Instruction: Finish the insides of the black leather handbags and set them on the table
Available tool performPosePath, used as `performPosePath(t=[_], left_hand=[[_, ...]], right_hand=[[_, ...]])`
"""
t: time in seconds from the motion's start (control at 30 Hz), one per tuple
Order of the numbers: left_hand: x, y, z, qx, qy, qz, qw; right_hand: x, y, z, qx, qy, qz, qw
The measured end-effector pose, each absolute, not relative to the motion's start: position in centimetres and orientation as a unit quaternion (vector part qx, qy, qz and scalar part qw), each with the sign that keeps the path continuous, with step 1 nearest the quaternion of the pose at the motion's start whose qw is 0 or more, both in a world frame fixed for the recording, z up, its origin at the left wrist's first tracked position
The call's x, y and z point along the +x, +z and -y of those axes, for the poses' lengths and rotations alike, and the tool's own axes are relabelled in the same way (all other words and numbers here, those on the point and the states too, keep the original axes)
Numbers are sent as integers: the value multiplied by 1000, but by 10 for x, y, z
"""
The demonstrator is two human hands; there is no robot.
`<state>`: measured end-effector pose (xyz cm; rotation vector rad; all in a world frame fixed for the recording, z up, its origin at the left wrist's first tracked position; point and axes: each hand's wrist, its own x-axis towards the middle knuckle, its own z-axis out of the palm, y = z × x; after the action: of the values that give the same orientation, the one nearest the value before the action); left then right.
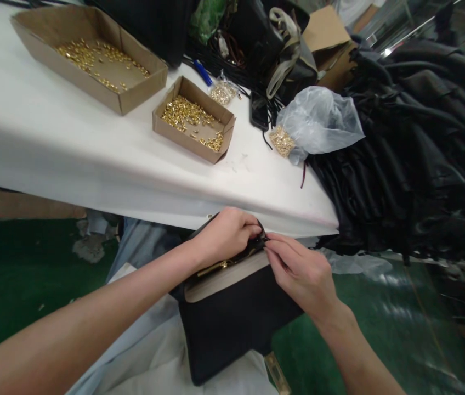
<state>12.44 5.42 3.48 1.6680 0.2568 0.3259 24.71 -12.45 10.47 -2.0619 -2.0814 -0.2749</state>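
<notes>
A black handbag (236, 323) lies across my lap with its flap folded open toward me, showing a beige lining. A gold zipper (211, 268) runs along its opening, and a gold metal clasp (276, 373) hangs at the flap's lower edge. My left hand (232, 233) is closed on the bag's upper edge, its fingertips partly inside the opening. From the right, my right hand (302, 269) pinches the bag's corner between thumb and fingers, close to the left fingertips. Whether a small part sits between the fingers is hidden.
On the white table (105, 159) stand a large cardboard tray (142, 94) and a smaller one (191, 144), both holding small gold pieces. A plastic bag (323, 120), a phone (259, 111) and a blue pen (203, 73) lie behind. Black bags (413, 159) are heaped at right.
</notes>
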Motion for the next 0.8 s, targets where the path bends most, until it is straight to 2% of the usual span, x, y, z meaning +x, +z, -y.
performPosePath(t=[0.57, 0.8], left_hand=[[117, 38, -68, 751, 94, -53, 651], [115, 39, -56, 773, 127, -33, 620]], right_hand=[[241, 117, 121, -663, -24, 744, 74], [242, 117, 123, -667, -36, 741, 66]])
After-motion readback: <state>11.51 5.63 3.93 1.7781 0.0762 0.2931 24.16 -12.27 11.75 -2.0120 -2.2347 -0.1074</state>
